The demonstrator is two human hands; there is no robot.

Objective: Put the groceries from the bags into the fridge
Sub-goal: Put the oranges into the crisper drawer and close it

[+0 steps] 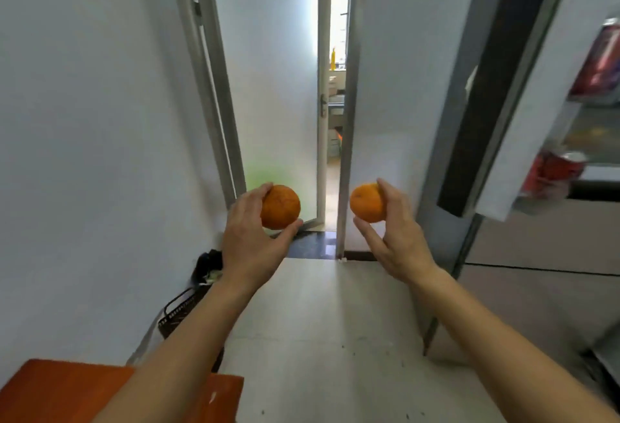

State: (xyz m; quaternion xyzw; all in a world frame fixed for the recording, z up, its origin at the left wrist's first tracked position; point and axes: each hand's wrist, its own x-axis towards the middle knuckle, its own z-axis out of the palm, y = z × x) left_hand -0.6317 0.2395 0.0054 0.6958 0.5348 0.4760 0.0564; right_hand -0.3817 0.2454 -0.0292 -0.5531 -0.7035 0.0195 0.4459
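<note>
My left hand [250, 241] grips one orange [281, 207] between thumb and fingers, held out in front of me at mid-height. My right hand [399, 238] holds a second orange [366, 203] the same way, a little to the right. The open fridge [523, 127] is at the right edge, its door [496, 87] swung towards me. On its shelves I see red cans [557, 171] and a red package [600, 60], blurred. No grocery bags are in view.
A half-open white door [275, 87] with a narrow gap lies straight ahead. A black wire basket [181, 312] stands by the left wall. An orange surface [67, 392] fills the lower left corner. Pale floor tiles [335, 338] stretch between me and the doorway.
</note>
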